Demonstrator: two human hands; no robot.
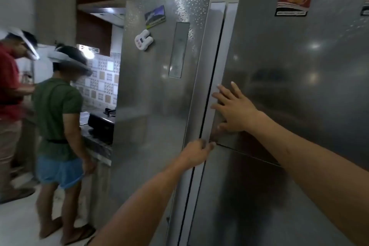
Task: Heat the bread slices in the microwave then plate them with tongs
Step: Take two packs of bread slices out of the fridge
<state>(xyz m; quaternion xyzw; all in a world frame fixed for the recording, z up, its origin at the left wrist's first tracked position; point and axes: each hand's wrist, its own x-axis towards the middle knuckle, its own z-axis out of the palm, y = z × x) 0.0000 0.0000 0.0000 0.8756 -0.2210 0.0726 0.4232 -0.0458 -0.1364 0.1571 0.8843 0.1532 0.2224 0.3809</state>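
I face two tall steel fridges standing side by side. My right hand (232, 107) lies flat with fingers spread on the upper door of the right fridge (299, 66), near its left edge. My left hand (196, 151) is curled around the vertical edge of the left fridge's door (155, 86), at the gap between the two fridges. Both doors look closed. No bread, microwave, plate or tongs show in this view.
Two people stand at the left by a counter: one in a green shirt (57, 106), one in a red shirt (9, 86). A gas stove (103, 119) sits on the counter beside the left fridge. Magnets and stickers dot the doors.
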